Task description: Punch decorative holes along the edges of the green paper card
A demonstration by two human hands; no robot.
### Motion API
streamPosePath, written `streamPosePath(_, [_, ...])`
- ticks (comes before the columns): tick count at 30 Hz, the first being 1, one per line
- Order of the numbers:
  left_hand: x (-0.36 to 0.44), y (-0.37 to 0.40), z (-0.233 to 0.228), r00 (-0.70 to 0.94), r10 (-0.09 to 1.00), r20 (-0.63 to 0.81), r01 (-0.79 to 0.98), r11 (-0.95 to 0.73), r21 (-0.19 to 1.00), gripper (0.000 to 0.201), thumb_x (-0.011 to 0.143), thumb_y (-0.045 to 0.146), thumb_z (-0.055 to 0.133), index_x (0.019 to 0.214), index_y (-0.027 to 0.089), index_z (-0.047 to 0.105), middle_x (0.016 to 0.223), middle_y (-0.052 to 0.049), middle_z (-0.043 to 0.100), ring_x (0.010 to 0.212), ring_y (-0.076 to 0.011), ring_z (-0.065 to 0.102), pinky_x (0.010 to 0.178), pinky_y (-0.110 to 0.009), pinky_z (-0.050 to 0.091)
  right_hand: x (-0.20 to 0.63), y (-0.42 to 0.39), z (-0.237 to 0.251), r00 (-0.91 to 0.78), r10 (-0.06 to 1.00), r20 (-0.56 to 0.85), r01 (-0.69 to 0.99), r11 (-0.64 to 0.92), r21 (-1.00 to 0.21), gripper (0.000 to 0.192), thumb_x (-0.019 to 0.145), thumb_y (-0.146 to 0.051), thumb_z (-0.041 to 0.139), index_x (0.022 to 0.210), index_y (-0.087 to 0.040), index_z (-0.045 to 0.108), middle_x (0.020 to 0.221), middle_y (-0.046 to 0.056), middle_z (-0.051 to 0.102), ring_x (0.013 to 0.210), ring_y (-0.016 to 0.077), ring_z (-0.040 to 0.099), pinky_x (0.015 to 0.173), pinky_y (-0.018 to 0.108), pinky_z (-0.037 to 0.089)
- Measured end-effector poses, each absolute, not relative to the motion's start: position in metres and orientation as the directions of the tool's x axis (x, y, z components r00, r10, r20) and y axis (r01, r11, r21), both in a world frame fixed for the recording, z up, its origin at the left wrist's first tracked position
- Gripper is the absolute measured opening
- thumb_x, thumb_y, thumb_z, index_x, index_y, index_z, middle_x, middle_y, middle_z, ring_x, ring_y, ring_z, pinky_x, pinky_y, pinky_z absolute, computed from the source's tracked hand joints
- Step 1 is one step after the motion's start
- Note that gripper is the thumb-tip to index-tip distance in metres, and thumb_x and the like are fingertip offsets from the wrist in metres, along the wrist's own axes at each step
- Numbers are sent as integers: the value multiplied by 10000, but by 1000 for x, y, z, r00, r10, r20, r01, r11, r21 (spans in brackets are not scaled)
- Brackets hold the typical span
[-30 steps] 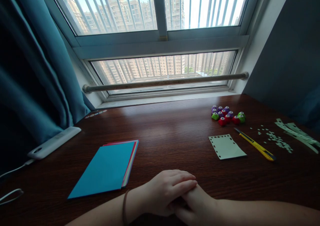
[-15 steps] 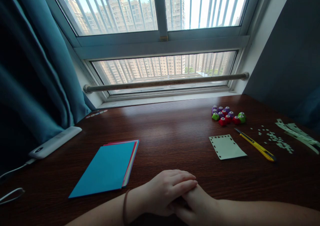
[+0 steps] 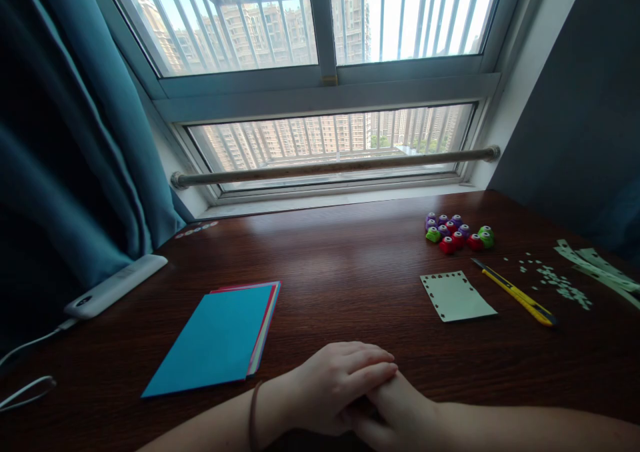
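Note:
My left hand (image 3: 340, 382) lies over my right hand (image 3: 397, 405) at the lower middle of the view, its fingers wrapped across the back of it. Most of my right hand's fingers are hidden beneath the left. A brown band (image 3: 253, 415) circles my left wrist. Left of the hands is a stack of coloured paper (image 3: 215, 339) with a blue sheet on top. To the right, a pale green sheet (image 3: 457, 297) has small holes punched along its top and left edges. Beside it lies a yellow utility knife (image 3: 517, 297).
Several small purple, red and green craft punches (image 3: 455, 233) stand at the back right. Paper cut-outs (image 3: 563, 284) and punched strips (image 3: 597, 265) lie at the right. A white device (image 3: 117, 287) with a cable is at the left, near a blue curtain (image 3: 125, 172).
The whole view has shifted slightly, with everything a little further right and lower. My hands keep the same clasped pose, and nothing on the table has moved.

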State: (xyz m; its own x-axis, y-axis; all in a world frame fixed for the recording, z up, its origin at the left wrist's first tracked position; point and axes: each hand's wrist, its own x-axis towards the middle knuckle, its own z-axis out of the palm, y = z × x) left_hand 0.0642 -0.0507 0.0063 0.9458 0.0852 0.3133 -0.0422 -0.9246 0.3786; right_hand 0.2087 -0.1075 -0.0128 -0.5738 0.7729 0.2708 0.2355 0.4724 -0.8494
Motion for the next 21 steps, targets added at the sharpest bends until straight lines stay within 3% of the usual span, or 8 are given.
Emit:
streamPosePath(7, [64,-51,7,946,88,312,-39,-925,379,617,722,162,483,1296,124,260,1202,-143,501,1076,-227,503,921,-347,427,209,-108,-11,-558,770,309,224,498,-838,412,678,-134,465,1063,-49,583,1047,157,611,997,228,558,889,306,444])
streamPosePath(21, [64,-50,4,949,96,300,-26,-925,378,629,721,178,495,1300,143,253,1216,-133,496,1083,-227,501,924,-346,426,210,-110,-9,-564,778,276,236,473,-849,420,684,-126,473,1094,-104,563,1088,122,599,1028,214,543,914,305,426])
